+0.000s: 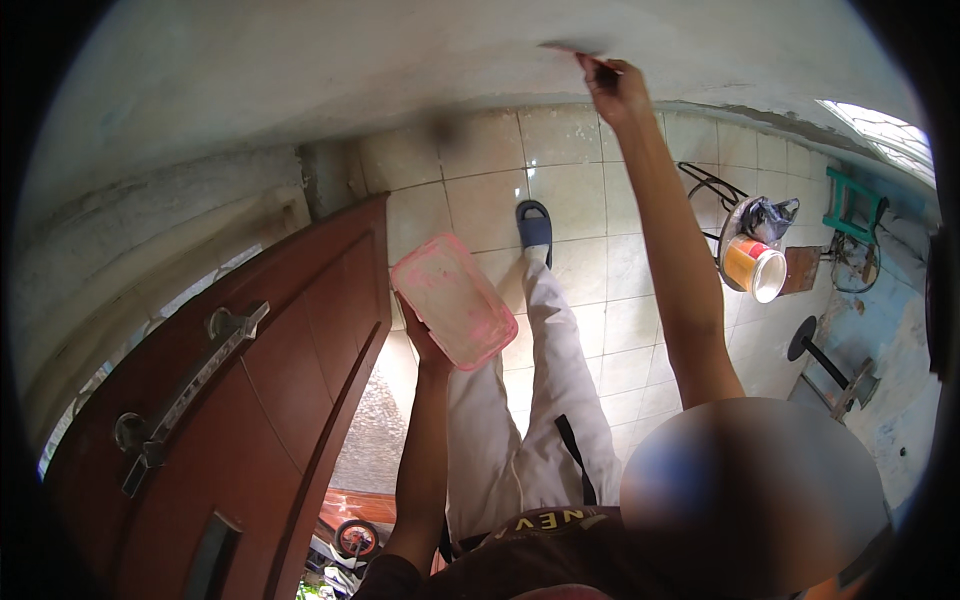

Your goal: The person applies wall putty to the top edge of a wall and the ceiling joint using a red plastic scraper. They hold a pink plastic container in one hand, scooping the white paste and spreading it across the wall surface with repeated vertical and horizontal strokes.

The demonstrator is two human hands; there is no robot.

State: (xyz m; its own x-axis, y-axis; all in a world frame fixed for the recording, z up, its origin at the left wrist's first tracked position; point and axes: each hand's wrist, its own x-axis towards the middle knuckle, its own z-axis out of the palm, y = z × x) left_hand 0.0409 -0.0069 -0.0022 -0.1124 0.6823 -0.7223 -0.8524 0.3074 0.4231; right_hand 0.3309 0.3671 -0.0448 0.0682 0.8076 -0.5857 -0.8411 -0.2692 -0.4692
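Observation:
My left hand (pixel 425 338) grips the near left side of a pink-rimmed plastic tub (pixel 455 300). The tub is rectangular, its inside smeared with a pale paste. Up at the pale plastered wall (pixel 350 70), my right hand (pixel 615 92) is closed on a thin flat scraper (pixel 572 48). The scraper's blade lies at or against the wall's surface; contact is hard to tell. My right arm is stretched far forward, while the tub stays low in front of my legs.
A brown wooden door (pixel 290 340) with a metal handle stands ajar at my left. At the right, a stool (pixel 732 225) bears a dark plastic bag (pixel 770 218) and an orange-and-white bucket (pixel 755 268). A green stand (pixel 850 205) is beyond. Pale tiles (pixel 485 205) cover the floor.

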